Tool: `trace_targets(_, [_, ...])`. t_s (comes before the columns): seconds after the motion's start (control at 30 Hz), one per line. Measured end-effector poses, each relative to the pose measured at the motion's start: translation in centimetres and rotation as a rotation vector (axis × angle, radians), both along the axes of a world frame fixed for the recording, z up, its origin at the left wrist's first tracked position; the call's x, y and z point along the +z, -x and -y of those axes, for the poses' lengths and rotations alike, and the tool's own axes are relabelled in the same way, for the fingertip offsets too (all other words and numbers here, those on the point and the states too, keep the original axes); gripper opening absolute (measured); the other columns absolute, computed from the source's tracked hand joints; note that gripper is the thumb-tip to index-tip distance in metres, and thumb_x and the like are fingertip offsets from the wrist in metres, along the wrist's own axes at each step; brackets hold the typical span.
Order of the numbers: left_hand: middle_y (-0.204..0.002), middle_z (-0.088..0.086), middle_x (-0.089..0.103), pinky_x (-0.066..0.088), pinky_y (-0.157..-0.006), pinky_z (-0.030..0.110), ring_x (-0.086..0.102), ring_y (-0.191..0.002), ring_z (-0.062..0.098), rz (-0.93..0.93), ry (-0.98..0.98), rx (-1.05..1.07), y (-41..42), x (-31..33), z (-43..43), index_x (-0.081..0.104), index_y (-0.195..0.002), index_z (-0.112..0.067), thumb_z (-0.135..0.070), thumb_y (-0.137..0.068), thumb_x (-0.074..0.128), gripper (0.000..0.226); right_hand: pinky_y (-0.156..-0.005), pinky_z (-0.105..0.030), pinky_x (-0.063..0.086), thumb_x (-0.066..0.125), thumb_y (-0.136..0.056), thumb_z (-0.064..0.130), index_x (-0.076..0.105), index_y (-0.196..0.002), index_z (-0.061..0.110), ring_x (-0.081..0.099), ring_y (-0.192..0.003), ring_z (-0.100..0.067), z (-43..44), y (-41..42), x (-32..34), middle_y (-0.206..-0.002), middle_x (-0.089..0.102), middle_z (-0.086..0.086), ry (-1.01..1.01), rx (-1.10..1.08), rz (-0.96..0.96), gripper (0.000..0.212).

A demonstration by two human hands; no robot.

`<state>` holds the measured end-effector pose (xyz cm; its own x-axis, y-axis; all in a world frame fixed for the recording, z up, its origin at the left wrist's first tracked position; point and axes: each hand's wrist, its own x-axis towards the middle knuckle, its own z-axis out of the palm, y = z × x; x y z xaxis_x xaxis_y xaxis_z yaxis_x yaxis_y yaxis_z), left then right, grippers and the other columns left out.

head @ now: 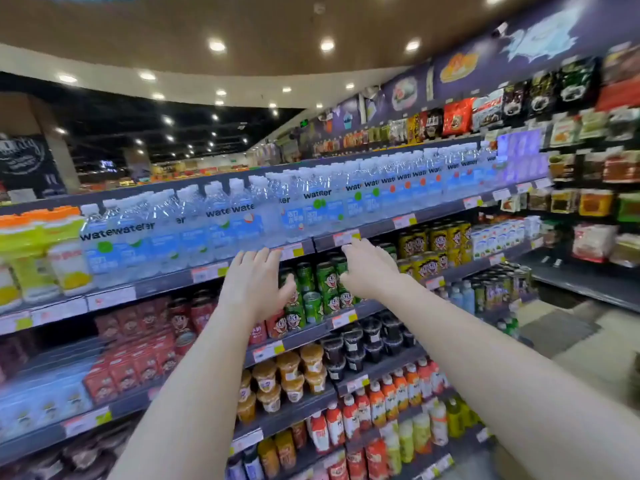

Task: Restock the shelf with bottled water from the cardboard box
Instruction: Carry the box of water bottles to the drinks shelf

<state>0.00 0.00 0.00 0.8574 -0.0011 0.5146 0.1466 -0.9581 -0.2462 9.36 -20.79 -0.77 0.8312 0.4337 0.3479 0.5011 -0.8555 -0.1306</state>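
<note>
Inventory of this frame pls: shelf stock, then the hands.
water bottles: many, clear with blue labels, long row on upper shelf
orange-capped bottles: several, yellow-green, far left of that shelf
green cans: several, green, shelf below, behind the hands
yellow cans: several, yellow, right of green cans
red cartons: many, red, lower left
snack packets: many, mixed colours, right-hand shelves
left hand: one, open, empty, below water shelf edge
right hand: one, open, empty, fingertips near that edge
</note>
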Motion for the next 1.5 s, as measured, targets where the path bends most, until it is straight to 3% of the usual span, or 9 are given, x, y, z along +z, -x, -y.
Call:
trace_targets(0.1, [-0.15, 0.007, 0.058, 0.034, -0.122, 0.047, 0.056, -0.136, 0.03, -0.15, 0.023, -0.088, -2.2, -4.2, 1.9, 0.047, -0.155, -0.013, -0.058, -0.1, 0.041, 0.072, -0.112, -0.048, 0.04, 0.055, -0.101, 0.033, 0.045, -0.15, 0.01, 0.042, -0.141, -0.033, 2.5, -0.5, -3.2, -0.154, 0.045, -0.012, 0.012, -0.083, -0.07, 0.054])
trace_targets(0.2, [-0.149, 0.011, 0.058, 0.041, -0.117, 0.047, 0.057, -0.135, 0.032, -0.239, 0.044, -0.169, -4.3, -8.3, 5.0, 0.044, -0.157, -0.01, -0.06, -0.099, 0.04, 0.077, -0.089, -0.043, 0.054, 0.056, -0.101, 0.032, 0.053, -0.14, 0.012, 0.059, -0.117, -0.033, 7.0, -0.7, -6.7, -0.142, 0.056, -0.012, 0.021, -0.153, -0.157, 0.044])
trace_targets(0.27, [-0.154, 0.013, 0.055, 0.042, -0.117, 0.046, 0.056, -0.138, 0.033, -0.281, 0.087, -0.213, -5.7, -10.6, 7.8, 0.042, -0.159, -0.009, -0.06, -0.099, 0.041, 0.079, -0.082, -0.041, 0.054, 0.057, -0.1, 0.03, 0.051, -0.143, 0.013, 0.06, -0.115, -0.033, 10.3, -0.5, -8.4, -0.143, 0.054, -0.012, 0.027, -0.197, -0.198, 0.047])
trace_targets(0.43, [-0.144, 0.011, 0.062, 0.05, -0.109, 0.046, 0.062, -0.128, 0.031, -0.398, 0.171, -0.326, -9.6, -15.6, 17.4, 0.043, -0.157, -0.011, -0.063, -0.099, 0.046, 0.078, -0.092, -0.047, 0.055, 0.059, -0.096, 0.027, 0.053, -0.128, 0.011, 0.057, -0.123, -0.037, 19.7, -0.9, -12.0, -0.133, 0.053, -0.013, 0.074, -0.329, -0.255, 0.037])
trace_targets(0.53, [-0.156, 0.012, 0.05, 0.039, -0.119, 0.048, 0.052, -0.139, 0.033, -0.457, 0.14, -0.377, -12.1, -17.8, 24.5, 0.036, -0.161, -0.013, -0.064, -0.1, 0.042, 0.08, -0.101, -0.049, 0.051, 0.057, -0.098, 0.028, 0.054, -0.13, 0.012, 0.053, -0.13, -0.036, 26.1, -1.6, -13.7, -0.144, 0.052, -0.016, 0.069, -0.408, -0.302, 0.037])
trace_targets(0.77, [-0.156, 0.014, 0.05, 0.038, -0.116, 0.047, 0.051, -0.139, 0.036, -0.529, 0.126, -0.441, -19.4, -21.4, 41.4, 0.039, -0.158, -0.013, -0.062, -0.1, 0.041, 0.075, -0.114, -0.045, 0.04, 0.056, -0.097, 0.027, 0.043, -0.154, 0.014, 0.043, -0.145, -0.032, 43.8, -5.5, -17.5, -0.158, 0.044, -0.015, 0.086, -0.541, -0.356, 0.061])
trace_targets(1.2, [-0.161, 0.02, 0.041, 0.027, -0.124, 0.053, 0.042, -0.146, 0.04, -0.715, 0.122, -0.405, -33.9, -29.9, 65.8, 0.031, -0.16, -0.012, -0.059, -0.103, 0.036, 0.074, -0.108, -0.043, 0.046, 0.056, -0.093, 0.023, 0.046, -0.149, 0.015, 0.05, -0.138, -0.033, 67.4, -19.2, -26.0, -0.152, 0.052, -0.013, 0.061, -0.592, -0.499, 0.057])
trace_targets(1.4, [-0.159, 0.019, 0.043, 0.03, -0.122, 0.055, 0.044, -0.144, 0.041, -0.822, 0.191, -0.291, -44.6, -36.7, 70.3, 0.035, -0.157, -0.016, -0.059, -0.104, 0.037, 0.068, -0.112, -0.046, 0.045, 0.052, -0.096, 0.024, 0.03, -0.162, 0.022, 0.047, -0.142, -0.035, 71.9, -31.5, -32.1, -0.159, 0.045, -0.01, 0.09, -0.514, -0.587, 0.069])
trace_targets(1.5, [-0.158, 0.018, 0.046, 0.03, -0.122, 0.053, 0.046, -0.143, 0.04, -0.856, 0.227, -0.223, -51.1, -41.1, 71.9, 0.034, -0.158, -0.017, -0.058, -0.104, 0.041, 0.068, -0.104, -0.044, 0.05, 0.052, -0.097, 0.026, 0.018, -0.165, 0.028, 0.053, -0.134, -0.037, 73.8, -38.6, -35.8, -0.154, 0.049, -0.012, 0.17, -0.466, -0.629, 0.076])
